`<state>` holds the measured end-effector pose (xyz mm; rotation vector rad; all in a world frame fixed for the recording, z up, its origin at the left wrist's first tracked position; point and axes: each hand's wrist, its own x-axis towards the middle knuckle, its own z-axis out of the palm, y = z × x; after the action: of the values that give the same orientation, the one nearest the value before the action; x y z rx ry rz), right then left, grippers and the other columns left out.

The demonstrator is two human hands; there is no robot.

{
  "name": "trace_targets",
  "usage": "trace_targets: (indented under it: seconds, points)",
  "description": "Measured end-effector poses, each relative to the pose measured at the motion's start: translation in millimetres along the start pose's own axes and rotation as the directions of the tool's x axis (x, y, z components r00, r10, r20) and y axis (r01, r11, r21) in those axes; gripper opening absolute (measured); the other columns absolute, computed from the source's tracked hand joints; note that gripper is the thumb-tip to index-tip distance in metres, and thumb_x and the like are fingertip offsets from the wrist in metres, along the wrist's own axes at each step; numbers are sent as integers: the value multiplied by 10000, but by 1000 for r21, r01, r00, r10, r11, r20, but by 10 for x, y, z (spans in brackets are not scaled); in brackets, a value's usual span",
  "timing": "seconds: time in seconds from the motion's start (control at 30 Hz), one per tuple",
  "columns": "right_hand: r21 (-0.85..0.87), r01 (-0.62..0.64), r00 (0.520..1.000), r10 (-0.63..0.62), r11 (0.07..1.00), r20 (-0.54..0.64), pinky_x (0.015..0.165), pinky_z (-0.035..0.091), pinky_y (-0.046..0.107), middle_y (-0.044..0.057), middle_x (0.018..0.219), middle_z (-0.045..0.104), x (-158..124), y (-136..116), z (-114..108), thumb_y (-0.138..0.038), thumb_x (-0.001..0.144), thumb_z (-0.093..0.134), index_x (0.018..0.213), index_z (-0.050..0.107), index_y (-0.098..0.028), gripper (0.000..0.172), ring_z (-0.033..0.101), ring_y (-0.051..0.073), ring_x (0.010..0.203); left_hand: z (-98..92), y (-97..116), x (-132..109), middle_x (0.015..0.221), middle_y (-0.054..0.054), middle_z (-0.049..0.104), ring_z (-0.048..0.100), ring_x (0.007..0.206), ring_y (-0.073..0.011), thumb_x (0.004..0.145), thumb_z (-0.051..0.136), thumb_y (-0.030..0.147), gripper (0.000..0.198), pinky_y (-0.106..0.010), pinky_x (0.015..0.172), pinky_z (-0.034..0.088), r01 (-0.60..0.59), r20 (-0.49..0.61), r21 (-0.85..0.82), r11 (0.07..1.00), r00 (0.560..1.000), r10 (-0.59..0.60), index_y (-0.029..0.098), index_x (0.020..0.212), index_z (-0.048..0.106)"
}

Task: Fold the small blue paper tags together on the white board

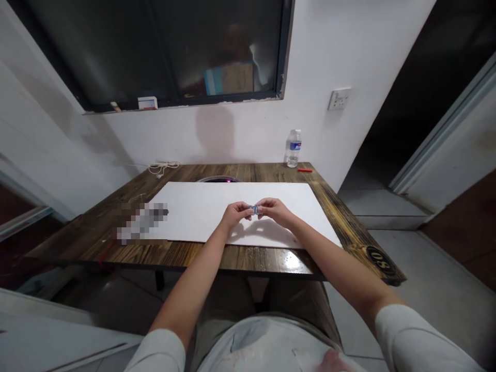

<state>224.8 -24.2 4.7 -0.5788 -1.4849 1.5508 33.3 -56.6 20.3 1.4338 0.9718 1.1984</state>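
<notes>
Between my two hands is a small blue and whitish object [254, 209], too small to make out its kind. My left hand [235, 214] pinches its left end with thumb and fingers. On the other side, my right hand [273, 209] pinches the right end. Both hands are raised a little over a white board [201, 206] and cast shadows on it. Fingertips cover much of the object.
The board lies on a dark wooden table [267, 173]. At the back stand a water bottle [293, 149] and a red pen-like stick [305, 170]. A white cable [163, 166] lies at the back left. Something blurred out [145, 222] sits at the board's left end.
</notes>
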Motion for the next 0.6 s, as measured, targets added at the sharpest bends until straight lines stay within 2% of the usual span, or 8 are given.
trace_targets:
  seconds: [0.1,0.17,0.23,0.3,0.37,0.43,0.5,0.6]
  points:
    - [-147,45,996,-55,988,-65,772,570,380,52,856,725,37,90,-26,-503,756,737,1047,683,-181,438,684,176,737,-12,-31,37,604,-12,647,582,546,-131,579,824,440,349,-273,590,476,-21,-152,7,1000,988,22,160,728,676]
    - [-388,59,992,-98,920,-82,852,550,417,86,968,725,38,132,-28,-477,817,687,1141,651,-193,432,691,213,879,-34,-52,67,622,-6,650,573,537,-121,581,809,424,335,-256,566,458,-42,-288,-5,999,957,39,164,742,674]
    - [-663,96,989,-146,743,-21,950,504,455,130,1138,690,15,157,-2,-401,835,691,1216,623,-205,434,644,261,1078,-63,-69,92,651,-4,659,564,535,-109,590,789,412,319,-240,550,439,-61,-419,-18,998,907,48,168,760,671]
    - [-834,179,982,-147,522,119,1044,434,493,161,1297,615,-17,172,47,-346,825,717,1302,577,-204,517,527,310,1267,-92,-82,109,673,-3,668,560,538,-102,599,772,409,316,-227,542,426,-64,-512,-21,998,858,44,173,782,671]
    - [-889,268,963,-101,370,248,1088,378,529,179,1378,558,-40,184,96,-356,821,728,1358,531,-183,598,422,347,1362,-114,-93,117,676,-1,666,558,540,-98,604,760,424,328,-218,532,412,-53,-562,-22,998,827,31,176,800,670]
    - [-892,338,940,-56,301,338,1079,374,541,185,1401,540,-44,187,121,-385,832,715,1350,536,-171,589,416,359,1363,-125,-101,121,665,4,657,556,539,-97,606,752,441,346,-211,520,393,-41,-576,-25,999,817,19,176,810,665]
    - [-870,404,912,-48,284,408,1049,408,500,170,1379,565,-32,173,114,-356,860,685,1296,582,-180,482,492,327,1300,-127,-107,123,662,5,652,557,538,-98,607,748,450,357,-209,513,382,-33,-574,-24,999,819,13,175,817,662]
    - [-824,487,870,-76,289,487,989,453,393,119,1245,667,-9,122,73,-200,901,594,1202,654,-203,308,606,243,1146,-124,-111,124,676,1,660,566,542,-99,610,748,442,351,-211,520,386,-28,-572,-24,999,820,9,175,819,659]
